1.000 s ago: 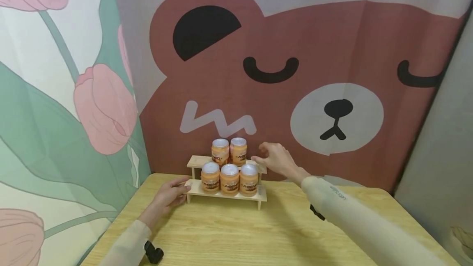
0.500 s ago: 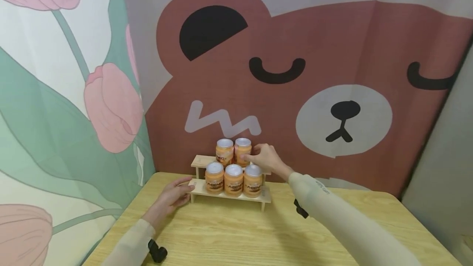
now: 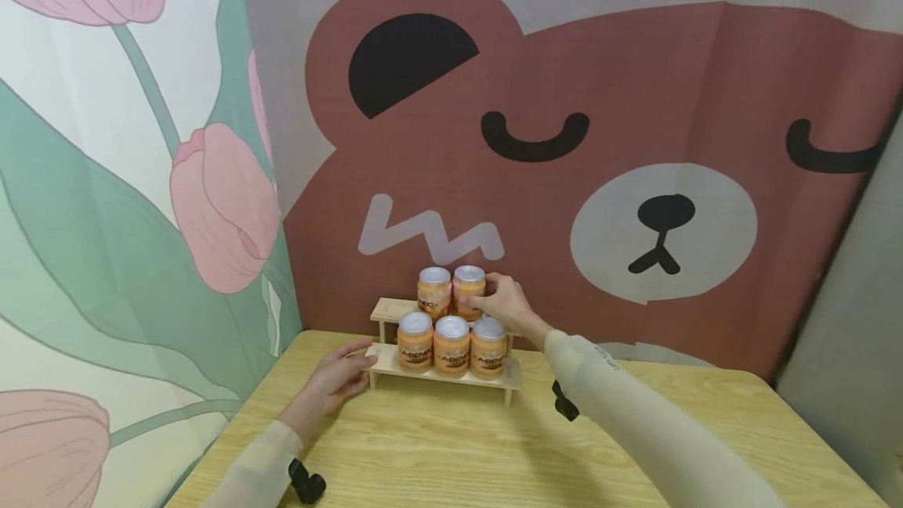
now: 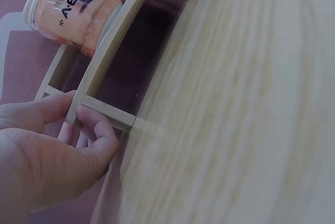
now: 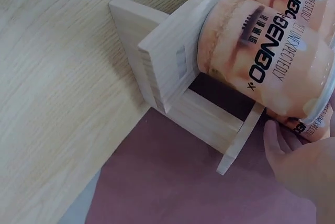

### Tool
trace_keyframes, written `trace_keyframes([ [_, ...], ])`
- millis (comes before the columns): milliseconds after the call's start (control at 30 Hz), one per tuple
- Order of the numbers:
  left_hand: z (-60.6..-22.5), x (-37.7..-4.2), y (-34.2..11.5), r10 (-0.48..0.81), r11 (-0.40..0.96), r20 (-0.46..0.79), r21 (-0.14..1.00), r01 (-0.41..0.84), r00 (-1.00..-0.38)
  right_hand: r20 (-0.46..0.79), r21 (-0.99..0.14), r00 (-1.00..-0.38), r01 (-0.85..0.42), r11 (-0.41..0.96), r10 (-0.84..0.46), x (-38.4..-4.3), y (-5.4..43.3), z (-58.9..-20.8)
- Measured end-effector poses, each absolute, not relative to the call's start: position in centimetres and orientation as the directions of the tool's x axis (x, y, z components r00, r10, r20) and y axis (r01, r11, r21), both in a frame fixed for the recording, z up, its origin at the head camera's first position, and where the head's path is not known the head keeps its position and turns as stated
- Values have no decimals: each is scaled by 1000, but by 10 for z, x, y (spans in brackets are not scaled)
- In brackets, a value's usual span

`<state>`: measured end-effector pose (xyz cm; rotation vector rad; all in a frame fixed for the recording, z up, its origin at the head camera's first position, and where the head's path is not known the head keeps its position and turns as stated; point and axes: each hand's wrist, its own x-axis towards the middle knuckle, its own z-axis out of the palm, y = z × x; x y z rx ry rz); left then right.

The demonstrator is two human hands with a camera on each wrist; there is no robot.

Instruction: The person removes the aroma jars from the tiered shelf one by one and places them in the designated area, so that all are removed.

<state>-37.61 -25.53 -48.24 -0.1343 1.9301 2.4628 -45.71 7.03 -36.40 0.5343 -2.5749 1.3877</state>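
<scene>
A small two-tier wooden rack stands on the table, bearing orange jars with silvery lids. Its left lower end is pinched between thumb and fingers of my left hand, seen closer in the left wrist view, where the thumb lies on the shelf board. On the upper tier, my right hand holds the right jar, thumb in front and fingers at its far right side. Beside it stands the upper left jar. In the right wrist view, a front-row jar partly hides the held one.
Three jars fill the front tier, among them the middle jar. The wooden table meets a curtain with a printed bear close behind the rack. A tulip-print curtain hangs on the left.
My right hand has moved left from the air beside the rack onto the upper right jar and taken hold of it. The left hand stays at the rack's end. The head view has shifted slightly.
</scene>
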Motion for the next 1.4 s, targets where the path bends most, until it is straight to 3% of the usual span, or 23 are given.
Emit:
trace_keyframes([
  [667,-489,-377,-245,-68,-224,-103,971,-86,-992,341,-803,-933,-353,480,-115,-453,79,-372],
  [1400,-484,-376,-250,-62,-231,-108,969,-91,-992,337,-761,-931,-359,540,-144,-436,145,-358],
])
